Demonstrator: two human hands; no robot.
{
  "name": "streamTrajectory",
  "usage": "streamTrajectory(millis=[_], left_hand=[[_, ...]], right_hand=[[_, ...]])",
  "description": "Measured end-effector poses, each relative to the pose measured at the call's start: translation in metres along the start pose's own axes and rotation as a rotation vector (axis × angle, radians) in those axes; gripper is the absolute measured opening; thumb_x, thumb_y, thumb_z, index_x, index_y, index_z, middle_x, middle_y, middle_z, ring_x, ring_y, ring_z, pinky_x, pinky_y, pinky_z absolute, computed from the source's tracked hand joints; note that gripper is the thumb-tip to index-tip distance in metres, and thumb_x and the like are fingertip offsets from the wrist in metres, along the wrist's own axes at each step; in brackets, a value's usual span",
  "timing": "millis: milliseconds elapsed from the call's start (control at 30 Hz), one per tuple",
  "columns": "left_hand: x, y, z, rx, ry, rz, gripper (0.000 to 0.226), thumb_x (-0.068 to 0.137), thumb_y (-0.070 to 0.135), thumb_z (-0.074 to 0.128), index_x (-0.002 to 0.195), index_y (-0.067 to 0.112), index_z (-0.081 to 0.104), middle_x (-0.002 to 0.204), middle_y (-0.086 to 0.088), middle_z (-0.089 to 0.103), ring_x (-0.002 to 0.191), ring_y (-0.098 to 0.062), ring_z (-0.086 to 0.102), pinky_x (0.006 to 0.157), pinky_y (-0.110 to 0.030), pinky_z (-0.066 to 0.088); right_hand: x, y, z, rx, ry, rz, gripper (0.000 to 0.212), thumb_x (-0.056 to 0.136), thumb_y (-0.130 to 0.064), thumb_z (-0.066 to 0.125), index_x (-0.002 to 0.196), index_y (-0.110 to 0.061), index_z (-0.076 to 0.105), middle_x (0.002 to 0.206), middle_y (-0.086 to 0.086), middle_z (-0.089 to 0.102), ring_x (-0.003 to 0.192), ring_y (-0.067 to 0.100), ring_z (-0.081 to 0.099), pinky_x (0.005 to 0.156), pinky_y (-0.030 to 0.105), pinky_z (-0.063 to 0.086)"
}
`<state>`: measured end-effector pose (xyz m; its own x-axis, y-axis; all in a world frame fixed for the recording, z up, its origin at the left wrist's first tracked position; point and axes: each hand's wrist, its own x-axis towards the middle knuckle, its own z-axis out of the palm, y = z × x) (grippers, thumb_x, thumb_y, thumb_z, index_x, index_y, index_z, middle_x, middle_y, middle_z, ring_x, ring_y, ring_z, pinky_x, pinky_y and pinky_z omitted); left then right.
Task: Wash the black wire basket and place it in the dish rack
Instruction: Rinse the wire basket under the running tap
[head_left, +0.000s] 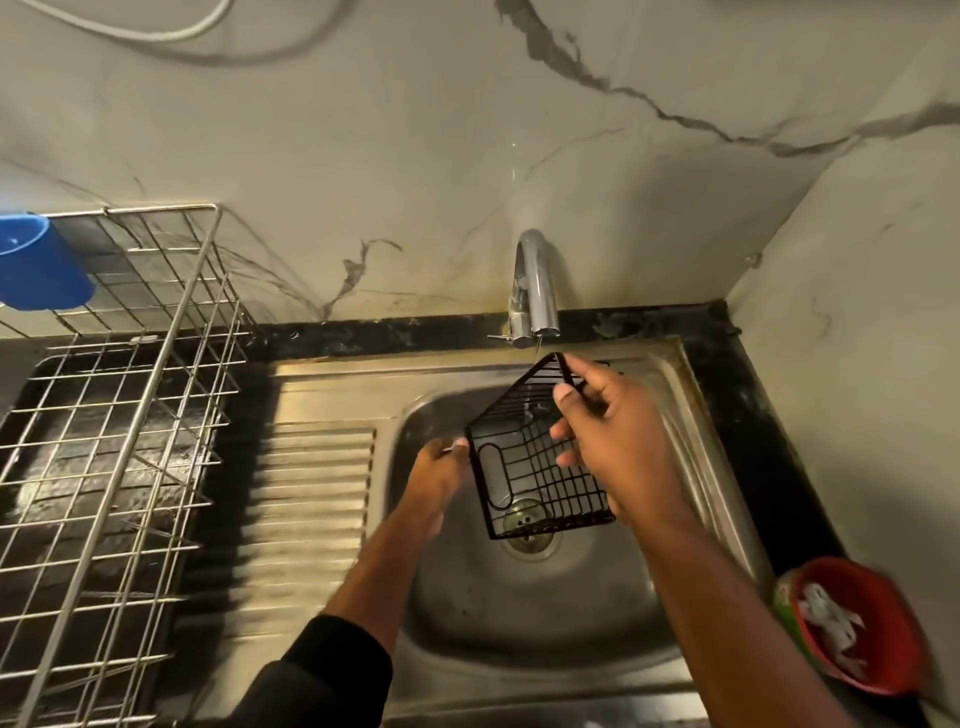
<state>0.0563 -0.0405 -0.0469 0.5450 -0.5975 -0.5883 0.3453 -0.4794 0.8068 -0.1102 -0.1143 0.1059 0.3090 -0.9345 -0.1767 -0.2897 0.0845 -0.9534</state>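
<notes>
Both hands, left hand (439, 470) & right hand (613, 431), grip black wire basket (535, 467) (tilted) under tap (535, 286).

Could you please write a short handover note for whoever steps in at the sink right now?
Right hand: grips the upper edge of the black wire basket, holding it tilted over the sink under the tap.
Left hand: at the basket's left corner; whether it grips is unclear.
Water: a thin stream seems to fall from the tap onto the basket.
Done: basket is at the tap, being rinsed.
Left: finish washing, then set it in the dish rack on the left counter.
</notes>
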Motion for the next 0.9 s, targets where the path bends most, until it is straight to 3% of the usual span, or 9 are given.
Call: streamTrajectory(millis=[167,267,400,567,733,900], left_hand=[[-0.020,-0.015,0.001,-0.006,-0.042,0.066,0.010,0.102,0.023,0.061,0.105,0.016,0.066,0.094,0.001,0.069,0.097,-0.020,0.062,0.094,-0.040,0.050],[-0.030,-0.019,-0.005,-0.005,-0.065,0.072,0.011,0.101,0.025,0.061,0.104,0.018,0.070,0.104,-0.004,0.075,0.104,-0.024,0.068,0.100,-0.042,0.052],[-0.037,-0.014,-0.015,-0.021,-0.011,0.100,0.009,0.100,0.025,0.062,0.105,0.023,0.070,0.108,-0.005,0.075,0.101,-0.018,0.071,0.095,-0.038,0.052],[-0.048,-0.001,-0.025,-0.088,-0.010,0.171,0.013,0.101,0.018,0.060,0.110,0.017,0.070,0.102,0.001,0.077,0.087,0.003,0.072,0.074,-0.010,0.052],[-0.053,0.004,-0.030,-0.045,-0.015,0.233,0.022,0.102,0.009,0.057,0.119,0.001,0.068,0.110,-0.012,0.076,0.085,0.003,0.071,0.074,-0.009,0.052],[-0.058,0.010,-0.032,-0.042,-0.020,0.258,0.021,0.102,0.008,0.057,0.119,0.001,0.067,0.109,-0.012,0.076,0.084,0.003,0.072,0.074,-0.009,0.052]], right_hand=[[-0.001,0.002,0.012,-0.065,0.042,-0.025,0.049,0.099,-0.017,0.058,0.145,-0.031,0.047,0.093,-0.004,0.068,0.064,0.000,0.067,0.050,0.017,0.054],[-0.001,0.005,0.016,-0.075,0.047,-0.029,0.049,0.100,-0.017,0.058,0.145,-0.031,0.046,0.099,-0.002,0.068,0.069,-0.001,0.068,0.051,0.015,0.053],[0.000,0.009,0.018,-0.106,0.048,-0.028,0.048,0.099,-0.017,0.058,0.144,-0.032,0.048,0.100,-0.005,0.066,0.075,0.000,0.068,0.053,0.016,0.055],[0.001,0.015,0.019,-0.162,0.062,-0.058,0.047,0.098,-0.016,0.059,0.143,-0.031,0.052,0.090,-0.015,0.061,0.077,-0.004,0.068,0.061,0.028,0.061],[0.004,0.016,0.017,-0.183,0.063,-0.082,0.046,0.098,-0.017,0.060,0.141,-0.033,0.051,0.101,-0.007,0.066,0.076,-0.004,0.068,0.057,0.021,0.059],[0.004,0.013,0.015,-0.194,0.030,-0.099,0.047,0.099,-0.018,0.058,0.143,-0.031,0.049,0.107,0.002,0.069,0.073,0.006,0.069,0.051,0.012,0.051]])
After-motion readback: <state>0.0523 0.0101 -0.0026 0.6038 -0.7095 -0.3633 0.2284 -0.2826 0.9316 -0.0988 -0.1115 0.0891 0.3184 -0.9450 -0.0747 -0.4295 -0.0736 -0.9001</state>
